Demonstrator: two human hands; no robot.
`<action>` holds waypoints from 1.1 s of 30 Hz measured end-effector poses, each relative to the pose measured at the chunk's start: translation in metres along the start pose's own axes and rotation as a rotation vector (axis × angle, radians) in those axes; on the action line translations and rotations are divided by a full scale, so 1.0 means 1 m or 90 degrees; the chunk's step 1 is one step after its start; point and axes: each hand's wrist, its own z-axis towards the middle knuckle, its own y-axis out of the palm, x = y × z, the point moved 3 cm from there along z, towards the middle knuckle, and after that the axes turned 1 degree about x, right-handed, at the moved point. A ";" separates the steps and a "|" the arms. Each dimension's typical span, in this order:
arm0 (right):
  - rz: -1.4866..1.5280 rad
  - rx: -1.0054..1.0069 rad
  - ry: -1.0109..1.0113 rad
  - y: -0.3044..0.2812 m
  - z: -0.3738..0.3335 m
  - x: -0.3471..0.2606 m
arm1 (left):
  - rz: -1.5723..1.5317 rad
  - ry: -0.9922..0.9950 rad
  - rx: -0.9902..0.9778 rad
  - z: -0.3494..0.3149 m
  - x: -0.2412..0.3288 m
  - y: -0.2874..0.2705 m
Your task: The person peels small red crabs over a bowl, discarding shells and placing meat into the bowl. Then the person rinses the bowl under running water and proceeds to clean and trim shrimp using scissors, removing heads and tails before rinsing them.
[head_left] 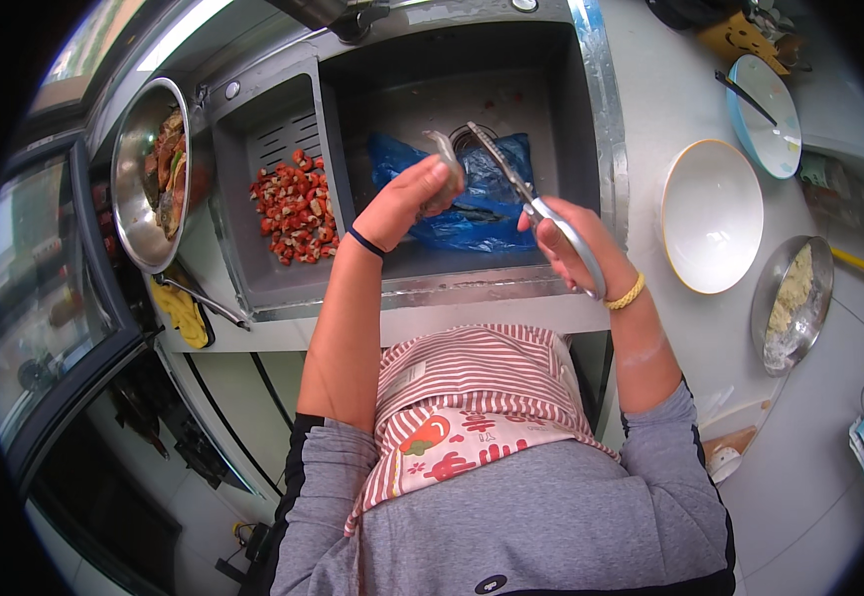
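My left hand (407,204) is closed on a greyish, glistening, elongated piece that looks like a shrimp (446,159); my fingers cover part of it. In my right hand (569,243) is a pair of scissors (511,174) with grey handles, its long metal blades pointing up and to the left, close to the piece. Both hands are above the large sink basin (452,84). Under them lies a crumpled blue plastic bag (482,230), its contents mostly hidden. To the left, the small basin holds a heap of red and pale chopped pieces (296,209).
A steel bowl of meat-like pieces (169,174) stands left of the sink, with a yellow glove or cloth (182,316) below it. On the right counter are a white bowl (712,217), a blue-rimmed dish (765,114) and a steel bowl of pale powder (794,298). A dark faucet (328,15) reaches over the back.
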 end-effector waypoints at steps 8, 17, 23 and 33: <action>-0.428 0.507 -0.144 -0.052 0.029 -0.006 | -0.162 0.048 -0.031 0.005 -0.008 0.010; -0.675 0.628 -0.015 -0.105 0.083 0.009 | -0.303 0.018 -0.055 0.012 -0.013 0.017; -0.735 0.713 -0.062 -0.119 0.095 0.022 | -0.341 0.048 -0.054 0.016 -0.009 0.030; -0.247 0.231 -0.501 0.022 0.039 -0.047 | -0.436 0.067 0.042 0.018 -0.010 0.040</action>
